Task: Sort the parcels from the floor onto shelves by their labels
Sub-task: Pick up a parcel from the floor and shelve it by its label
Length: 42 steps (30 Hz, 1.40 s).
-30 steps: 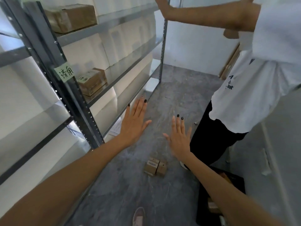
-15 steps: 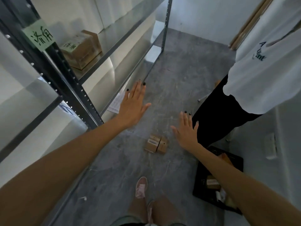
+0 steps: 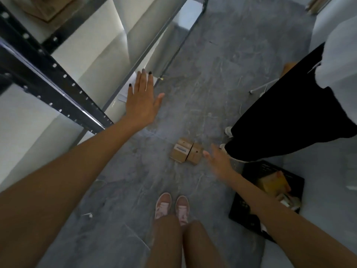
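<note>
Two small brown cardboard parcels (image 3: pixel 185 153) lie side by side on the grey floor; the left one carries a white label. My right hand (image 3: pixel 218 161) is open and blurred, just right of the parcels and close to them, not touching. My left hand (image 3: pixel 142 99) hangs flat and open higher up, near the metal shelf unit (image 3: pixel 58 88) on the left. A corner of another brown parcel (image 3: pixel 44 6) shows on a shelf at the top left.
Another person in black trousers (image 3: pixel 289 117) and a white top stands at the right, feet near the parcels. A black crate (image 3: pixel 268 194) with items sits on the floor at the lower right. My pink shoes (image 3: pixel 172 207) are below the parcels.
The view has tilted further down toward the floor. My right hand has dropped lower and closer to the parcels. My left hand stays spread near the shelf.
</note>
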### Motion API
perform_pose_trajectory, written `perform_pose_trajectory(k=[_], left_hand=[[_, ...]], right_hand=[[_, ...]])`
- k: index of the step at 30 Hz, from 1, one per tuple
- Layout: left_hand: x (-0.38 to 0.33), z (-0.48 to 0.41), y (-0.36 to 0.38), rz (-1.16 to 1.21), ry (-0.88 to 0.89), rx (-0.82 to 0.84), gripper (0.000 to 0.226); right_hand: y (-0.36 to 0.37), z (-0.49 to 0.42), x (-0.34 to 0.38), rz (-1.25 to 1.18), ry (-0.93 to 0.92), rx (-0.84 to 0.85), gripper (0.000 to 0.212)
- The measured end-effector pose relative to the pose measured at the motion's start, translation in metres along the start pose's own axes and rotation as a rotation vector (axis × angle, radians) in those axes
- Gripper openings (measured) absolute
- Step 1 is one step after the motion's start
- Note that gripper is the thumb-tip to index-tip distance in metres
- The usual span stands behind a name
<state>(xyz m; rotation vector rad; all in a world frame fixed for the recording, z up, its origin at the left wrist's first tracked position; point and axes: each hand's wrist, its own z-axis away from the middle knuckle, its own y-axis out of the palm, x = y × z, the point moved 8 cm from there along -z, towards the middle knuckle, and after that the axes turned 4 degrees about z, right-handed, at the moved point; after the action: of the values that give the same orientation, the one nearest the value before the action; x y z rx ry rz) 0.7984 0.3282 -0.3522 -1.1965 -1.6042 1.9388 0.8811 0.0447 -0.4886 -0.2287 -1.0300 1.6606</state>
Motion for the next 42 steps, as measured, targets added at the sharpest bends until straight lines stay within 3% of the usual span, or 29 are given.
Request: perform_pose_trajectory(k=[4, 7, 14, 19, 24, 27, 31, 42], left_hand=[[0.045, -0.03, 0.089, 0.04, -0.086, -0.016, 0.069], [0.078, -0.044, 0.183, 0.076, -0.15, 0.036, 0.068], [0.135, -0.069, 0.433, 0.31, -0.228, 0.187, 0.06], [0.153, -0.033, 0.62, 0.452, -0.299, 0.528, 0.06], [0.164, -0.029, 0.711, 0.585, -0.457, 0.661, 0.056], [0.169, -0.027, 0.726, 0.669, -0.586, 0.635, 0.043], [0.162, -0.026, 0.7, 0.715, -0.666, 0.623, 0.034], [0.068, -0.016, 0.465, 0.856, -0.565, 0.449, 0.039]], right_hand=[[0.06, -0.079, -0.027, -0.227, 0.162, 0.034, 0.042], [0.124, -0.144, -0.055, -0.337, 0.299, 0.083, 0.036], [0.262, -0.3, -0.116, -0.652, 0.387, 0.096, 0.021], [0.338, -0.374, -0.146, -0.618, 0.376, 0.194, 0.034], [0.36, -0.409, -0.149, -0.492, 0.183, 0.048, 0.055], [0.369, -0.412, -0.154, -0.596, 0.243, 0.037, 0.067], [0.351, -0.401, -0.15, -0.711, 0.272, -0.022, 0.058], [0.164, -0.257, -0.091, -0.731, 0.091, -0.132, 0.056]])
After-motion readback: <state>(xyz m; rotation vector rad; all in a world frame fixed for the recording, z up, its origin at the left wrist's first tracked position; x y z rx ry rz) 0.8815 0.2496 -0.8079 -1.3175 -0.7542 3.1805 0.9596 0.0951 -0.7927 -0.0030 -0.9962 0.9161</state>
